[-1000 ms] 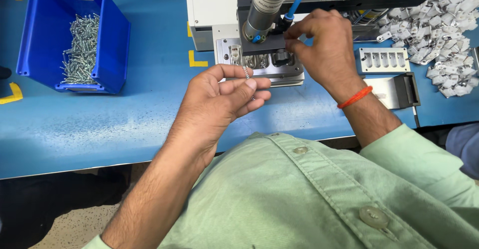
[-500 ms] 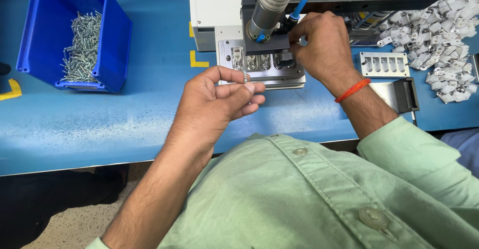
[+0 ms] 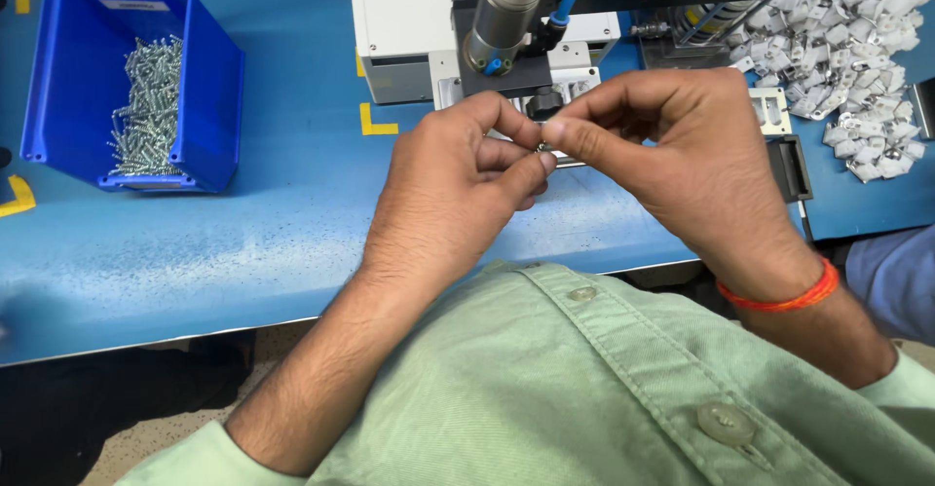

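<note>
The right hand (image 3: 682, 155) has been drawn back from the press fixture (image 3: 506, 67) and is now met fingertip to fingertip by the left hand (image 3: 458, 189) just before it, both pinched on a small, barely visible screw (image 3: 547, 155), seemingly being passed across.

I see a glossy blue plastic bin (image 3: 209, 106) of shiny metal screws (image 3: 146, 106), a matt, scuffed blue worktop (image 3: 292, 223), a brushed metal cylinder (image 3: 506, 9), pale plastic clips (image 3: 857, 48), and soft green cloth shirt (image 3: 584, 389).
</note>
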